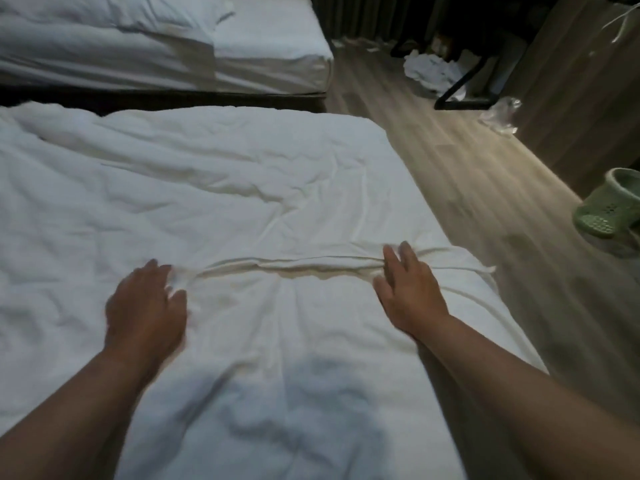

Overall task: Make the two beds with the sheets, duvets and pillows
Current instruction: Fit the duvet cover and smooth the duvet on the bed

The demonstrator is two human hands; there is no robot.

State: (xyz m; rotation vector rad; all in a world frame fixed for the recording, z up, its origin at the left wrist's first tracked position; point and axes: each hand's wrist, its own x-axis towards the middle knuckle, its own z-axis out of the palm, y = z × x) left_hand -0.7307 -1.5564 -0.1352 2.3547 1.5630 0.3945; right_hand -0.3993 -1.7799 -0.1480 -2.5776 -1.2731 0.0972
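Your left hand (145, 306) pinches one end of a raised fold in the white duvet (207, 174) spread out before you. Your right hand (410, 292) lies flat, fingers straight, on the other end. The second bed (277, 57) stands beyond.

Two arms of one person are in view, both bare along all that shows, from the lower edge of the view to the wrists. The left forearm (79, 403) and the right forearm (519, 379) are smooth and plain, and any sleeve lies out of view. The left hand (145, 306) is smeared by motion blur, so its knuckles and nails cannot be made out. The right hand (410, 292) is sharper, with a broad back and slim fingers (391, 259).
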